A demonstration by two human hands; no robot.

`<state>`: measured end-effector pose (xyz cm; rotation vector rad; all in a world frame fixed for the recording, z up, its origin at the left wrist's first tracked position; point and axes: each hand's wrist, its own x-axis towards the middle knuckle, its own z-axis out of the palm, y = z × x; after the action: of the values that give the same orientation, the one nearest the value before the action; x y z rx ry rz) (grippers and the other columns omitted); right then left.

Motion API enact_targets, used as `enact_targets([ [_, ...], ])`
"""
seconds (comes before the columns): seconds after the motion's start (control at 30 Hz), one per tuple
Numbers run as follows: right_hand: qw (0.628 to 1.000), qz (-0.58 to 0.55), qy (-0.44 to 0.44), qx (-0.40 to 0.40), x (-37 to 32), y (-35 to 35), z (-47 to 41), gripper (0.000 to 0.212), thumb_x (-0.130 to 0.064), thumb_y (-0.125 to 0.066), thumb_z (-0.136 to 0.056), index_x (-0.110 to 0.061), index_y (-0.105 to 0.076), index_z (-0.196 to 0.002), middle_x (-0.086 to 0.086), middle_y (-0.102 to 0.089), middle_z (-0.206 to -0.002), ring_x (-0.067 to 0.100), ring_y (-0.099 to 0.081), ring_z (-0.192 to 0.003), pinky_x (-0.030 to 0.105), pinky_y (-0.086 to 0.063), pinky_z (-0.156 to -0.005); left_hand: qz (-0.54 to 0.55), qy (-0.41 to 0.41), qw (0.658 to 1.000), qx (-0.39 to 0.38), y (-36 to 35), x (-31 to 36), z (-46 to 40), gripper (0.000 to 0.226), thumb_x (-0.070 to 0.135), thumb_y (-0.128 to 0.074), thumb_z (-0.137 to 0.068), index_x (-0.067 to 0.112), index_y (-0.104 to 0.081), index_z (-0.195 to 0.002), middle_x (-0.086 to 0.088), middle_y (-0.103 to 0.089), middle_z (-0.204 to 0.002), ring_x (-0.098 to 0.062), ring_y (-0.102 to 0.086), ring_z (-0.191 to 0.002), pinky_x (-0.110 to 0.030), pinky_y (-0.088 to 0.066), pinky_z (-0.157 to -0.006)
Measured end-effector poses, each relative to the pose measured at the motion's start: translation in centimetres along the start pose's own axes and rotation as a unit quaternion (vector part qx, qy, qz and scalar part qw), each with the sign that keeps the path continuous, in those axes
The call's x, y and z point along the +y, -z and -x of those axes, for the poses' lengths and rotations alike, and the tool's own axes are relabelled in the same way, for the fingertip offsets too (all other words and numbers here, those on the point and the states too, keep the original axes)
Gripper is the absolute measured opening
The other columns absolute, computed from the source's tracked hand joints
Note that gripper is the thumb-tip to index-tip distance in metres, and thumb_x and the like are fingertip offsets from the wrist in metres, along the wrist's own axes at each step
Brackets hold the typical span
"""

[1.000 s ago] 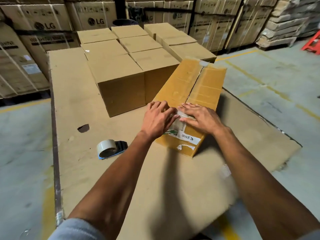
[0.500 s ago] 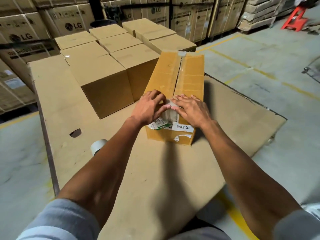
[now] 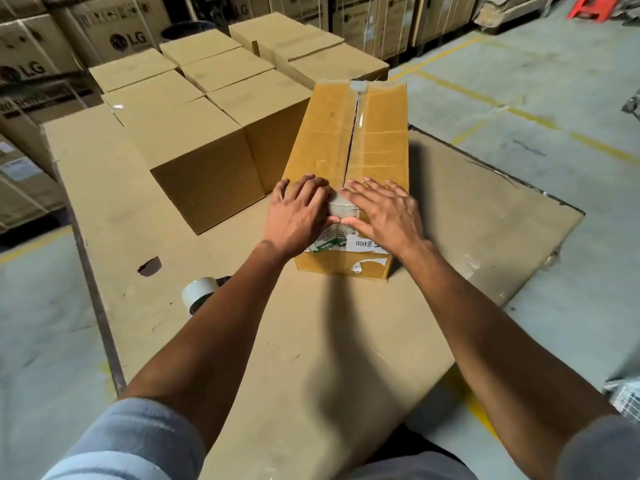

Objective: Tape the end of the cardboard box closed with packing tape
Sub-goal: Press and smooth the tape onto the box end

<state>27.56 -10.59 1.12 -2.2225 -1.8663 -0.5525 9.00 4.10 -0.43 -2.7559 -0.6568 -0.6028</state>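
A long yellowish cardboard box lies on a flat cardboard sheet, its top seam running away from me. A short strip of clear tape covers the near end of the seam, above torn white labels on the end face. My left hand lies flat on the box's near left corner, fingers straight, pressing beside the strip. My right hand presses flat on the near right side, thumb along the top edge. A roll of packing tape sits on the sheet to the left, partly hidden by my left forearm.
Several plain closed cartons stand in a block left of and behind the box. Stacked LG cartons line the back wall. Concrete floor with yellow lines lies to the right. A dark hole marks the sheet.
The box has turned so its length points straight away from me. Both hands stayed pressed on its near end, and the view moved closer.
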Motion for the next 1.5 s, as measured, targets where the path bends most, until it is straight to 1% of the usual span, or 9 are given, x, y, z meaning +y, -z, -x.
enact_targets([
  [0.13, 1.000, 0.004, 0.005, -0.009, 0.1, 0.0, 0.0, 0.078, -0.074, -0.054, -0.094, -0.037, -0.037, -0.161, -0.006, -0.044, -0.165, 0.019, -0.043, -0.152, 0.049, -0.035, -0.124, -0.016, -0.020, 0.999, -0.023, 0.2, -0.4, 0.2, 0.084, 0.080, -0.056, -0.094, 0.022, -0.045, -0.153, -0.005, -0.047, -0.162, -0.030, -0.037, -0.157, -0.061, -0.030, -0.124],
  [0.33, 0.999, -0.030, -0.019, 0.015, -0.3, 0.6, 0.0, 0.057, -0.064, -0.029, -0.108, -0.039, -0.046, -0.157, -0.009, -0.051, -0.160, 0.017, -0.048, -0.149, 0.047, -0.036, -0.124, 0.040, 0.019, 0.999, 0.025, 0.7, 0.4, -0.1, 0.055, 0.068, -0.034, -0.111, 0.026, -0.056, -0.140, 0.000, -0.058, -0.151, -0.024, -0.045, -0.152, -0.057, -0.031, -0.122],
  [0.6, 0.998, -0.022, -0.021, 0.060, -0.3, 0.0, 0.2, 0.053, -0.062, -0.039, -0.108, -0.037, -0.056, -0.151, -0.009, -0.058, -0.154, 0.017, -0.055, -0.144, 0.043, -0.041, -0.119, 0.024, 0.024, 0.999, 0.034, 0.0, 0.1, -0.2, 0.060, 0.073, -0.040, -0.108, 0.024, -0.060, -0.137, -0.001, -0.061, -0.150, -0.025, -0.048, -0.151, -0.057, -0.034, -0.121],
  [0.73, 0.999, 0.003, -0.001, 0.050, -0.2, -0.1, 0.4, 0.063, -0.070, -0.045, -0.102, -0.035, -0.051, -0.154, -0.008, -0.054, -0.158, 0.018, -0.052, -0.146, 0.044, -0.041, -0.119, 0.019, 0.012, 1.000, 0.016, 0.3, 0.1, 0.0, 0.075, 0.082, -0.036, -0.102, 0.023, -0.057, -0.142, -0.005, -0.057, -0.153, -0.028, -0.046, -0.152, -0.058, -0.033, -0.121],
  [0.87, 0.999, 0.020, 0.014, 0.028, 0.0, 0.2, 0.5, 0.073, -0.070, -0.053, -0.097, -0.033, -0.044, -0.160, -0.006, -0.048, -0.163, 0.019, -0.047, -0.150, 0.046, -0.038, -0.123, 0.001, -0.002, 1.000, -0.011, 0.4, -0.3, 0.4, 0.082, 0.084, -0.051, -0.094, 0.023, -0.051, -0.148, -0.004, -0.051, -0.159, -0.028, -0.040, -0.156, -0.060, -0.031, -0.122],
  [1.03, 0.999, -0.017, -0.019, 0.025, -0.3, 0.7, 0.4, 0.057, -0.063, -0.032, -0.109, -0.036, -0.049, -0.156, -0.009, -0.051, -0.160, 0.016, -0.048, -0.149, 0.044, -0.037, -0.123, 0.052, 0.036, 0.998, 0.014, 1.1, 0.6, 0.0, 0.057, 0.067, -0.033, -0.111, 0.029, -0.055, -0.147, 0.001, -0.057, -0.155, -0.024, -0.043, -0.154, -0.057, -0.029, -0.124],
  [1.23, 0.998, -0.019, -0.015, 0.051, -0.2, 0.1, 0.2, 0.057, -0.063, -0.040, -0.107, -0.031, -0.055, -0.152, -0.007, -0.056, -0.156, 0.017, -0.053, -0.146, 0.044, -0.041, -0.120, 0.020, 0.008, 1.000, 0.014, 0.1, -0.1, 0.0, 0.057, 0.065, -0.032, -0.113, 0.039, -0.045, -0.162, 0.007, -0.050, -0.166, -0.027, -0.040, -0.158, -0.058, -0.030, -0.122],
  [1.37, 1.000, 0.005, 0.010, 0.019, 0.2, 0.0, 0.2, 0.073, -0.067, -0.049, -0.101, -0.025, -0.044, -0.160, -0.004, -0.048, -0.162, 0.018, -0.046, -0.151, 0.046, -0.038, -0.123, 0.023, -0.017, 1.000, -0.006, 0.2, -0.5, 0.2, 0.066, 0.075, -0.035, -0.108, 0.042, -0.039, -0.164, 0.009, -0.042, -0.171, -0.026, -0.034, -0.161, -0.060, -0.029, -0.123],
  [1.5, 1.000, 0.004, -0.002, 0.002, 0.0, 0.3, 0.2, 0.069, -0.065, -0.036, -0.106, -0.026, -0.040, -0.162, -0.006, -0.043, -0.165, 0.018, -0.041, -0.154, 0.046, -0.035, -0.125, 0.036, -0.019, 0.999, -0.010, 0.6, -0.6, 0.3, 0.067, 0.076, -0.034, -0.107, 0.044, -0.036, -0.166, 0.011, -0.040, -0.172, -0.023, -0.029, -0.163, -0.059, -0.025, -0.126],
])
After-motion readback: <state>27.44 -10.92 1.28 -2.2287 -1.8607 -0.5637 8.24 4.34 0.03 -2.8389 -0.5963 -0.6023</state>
